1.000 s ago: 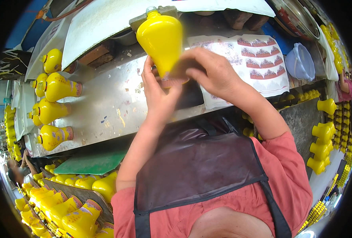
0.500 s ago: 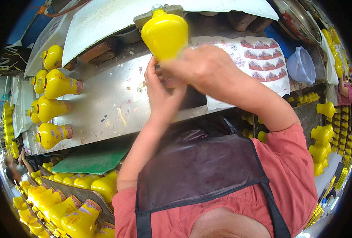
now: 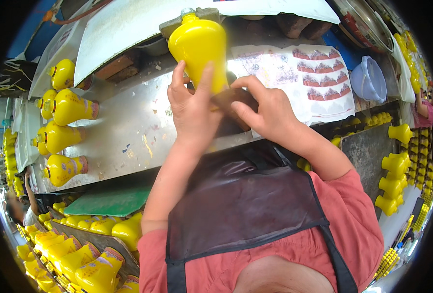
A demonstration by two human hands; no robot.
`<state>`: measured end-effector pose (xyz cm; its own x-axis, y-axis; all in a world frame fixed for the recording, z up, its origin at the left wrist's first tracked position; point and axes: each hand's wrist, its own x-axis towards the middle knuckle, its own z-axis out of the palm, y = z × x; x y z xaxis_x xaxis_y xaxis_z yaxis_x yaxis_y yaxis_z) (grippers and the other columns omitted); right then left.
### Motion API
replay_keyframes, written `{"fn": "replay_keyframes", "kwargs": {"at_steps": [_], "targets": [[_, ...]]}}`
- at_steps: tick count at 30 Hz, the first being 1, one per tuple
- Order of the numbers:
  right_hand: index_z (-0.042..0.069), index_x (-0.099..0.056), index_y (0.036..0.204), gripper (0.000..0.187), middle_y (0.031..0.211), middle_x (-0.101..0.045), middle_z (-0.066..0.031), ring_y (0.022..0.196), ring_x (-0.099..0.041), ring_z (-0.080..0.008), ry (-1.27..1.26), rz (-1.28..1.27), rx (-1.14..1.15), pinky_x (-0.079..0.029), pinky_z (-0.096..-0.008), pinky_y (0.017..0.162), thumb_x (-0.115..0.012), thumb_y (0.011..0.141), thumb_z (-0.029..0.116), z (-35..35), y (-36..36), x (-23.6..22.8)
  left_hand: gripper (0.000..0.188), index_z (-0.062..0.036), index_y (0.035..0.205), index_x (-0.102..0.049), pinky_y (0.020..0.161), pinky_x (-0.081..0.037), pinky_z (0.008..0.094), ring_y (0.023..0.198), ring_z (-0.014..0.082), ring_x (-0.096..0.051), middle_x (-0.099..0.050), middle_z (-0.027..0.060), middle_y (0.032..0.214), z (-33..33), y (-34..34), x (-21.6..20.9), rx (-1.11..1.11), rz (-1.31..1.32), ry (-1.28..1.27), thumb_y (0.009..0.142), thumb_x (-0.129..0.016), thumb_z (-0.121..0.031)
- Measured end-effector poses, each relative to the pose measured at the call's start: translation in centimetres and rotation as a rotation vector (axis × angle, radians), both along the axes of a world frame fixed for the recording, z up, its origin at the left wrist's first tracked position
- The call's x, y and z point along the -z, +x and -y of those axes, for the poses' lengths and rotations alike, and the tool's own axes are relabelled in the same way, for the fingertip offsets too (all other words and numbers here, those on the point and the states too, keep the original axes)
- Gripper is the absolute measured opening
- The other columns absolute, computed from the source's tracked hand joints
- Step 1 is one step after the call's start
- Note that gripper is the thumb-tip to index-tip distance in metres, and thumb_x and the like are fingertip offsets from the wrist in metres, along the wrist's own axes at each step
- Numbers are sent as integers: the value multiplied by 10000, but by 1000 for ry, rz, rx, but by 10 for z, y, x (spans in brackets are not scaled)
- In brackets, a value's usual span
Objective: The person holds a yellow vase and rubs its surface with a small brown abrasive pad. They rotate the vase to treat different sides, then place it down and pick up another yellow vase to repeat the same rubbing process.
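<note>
My left hand (image 3: pixel 192 111) half-curled around narrow end of yellow bottle (image 3: pixel 198 43), just ahead; bottle's neck end at grey block (image 3: pixel 169 28) beyond. My right hand (image 3: pixel 274 110), nearly closed, seems to pinch brown flap (image 3: pixel 246 97), blurred. Bottle could roll if left grip slackens; flap could skid if pressed unevenly.

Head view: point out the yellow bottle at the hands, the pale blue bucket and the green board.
Yellow bottle (image 3: pixel 198 45): head view, on its broad body.
Pale blue bucket (image 3: pixel 359 81): head view, on its wall, left part.
Green board (image 3: pixel 110 201): head view, middle of its face.
</note>
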<state>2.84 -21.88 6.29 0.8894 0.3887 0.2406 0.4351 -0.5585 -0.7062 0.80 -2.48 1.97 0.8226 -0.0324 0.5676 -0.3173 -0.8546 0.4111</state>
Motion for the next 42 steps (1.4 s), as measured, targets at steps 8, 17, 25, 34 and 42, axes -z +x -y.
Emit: {"fn": "replay_keyframes", "kwargs": {"at_steps": [8,17,25,34,42], "targets": [[84,-616,1171,271,819,-688,-151,660,-706,-290,71,-122,-1,-541,-358,627,-676,924,179,-6,-8,-3,1092,-121,1558,-443,941,-536,397,1084,303,-588,-361,193,1558,-3,2,10,34,-3,-158,604,-973,-139],[101,-660,1157,236,739,-721,-106,636,-723,-271,64,243,-180,-559,-349,590,-690,934,174,2,13,-2,1015,-127,1598,-316,1090,-433,492,1306,409,-486,-302,260,1556,-15,-4,11,200,-153,-386,741,-856,-194],[81,-641,1149,255,752,-709,-133,659,-724,-304,-6,137,77,-552,-373,589,-704,920,176,-15,-1,-11,1013,-116,1618,-287,1037,-471,401,1317,322,-464,-278,190,1584,-4,-7,9,108,-176,-282,760,-823,-183],[83,-608,1188,301,828,-718,-201,744,-701,-425,145,-69,171,-561,-496,693,-647,940,250,-11,-16,-1,993,-115,1547,-458,1009,-499,397,1110,269,-534,-350,186,1540,-9,-1,3,133,-86,-312,675,-932,-123],[81,-602,1216,285,807,-700,-125,638,-687,-240,156,-105,151,-504,-363,561,-656,967,208,-7,-10,20,1057,-116,1598,-357,1040,-503,380,1214,307,-546,-325,207,1574,-16,3,8,129,-106,-207,704,-921,-126]]}}
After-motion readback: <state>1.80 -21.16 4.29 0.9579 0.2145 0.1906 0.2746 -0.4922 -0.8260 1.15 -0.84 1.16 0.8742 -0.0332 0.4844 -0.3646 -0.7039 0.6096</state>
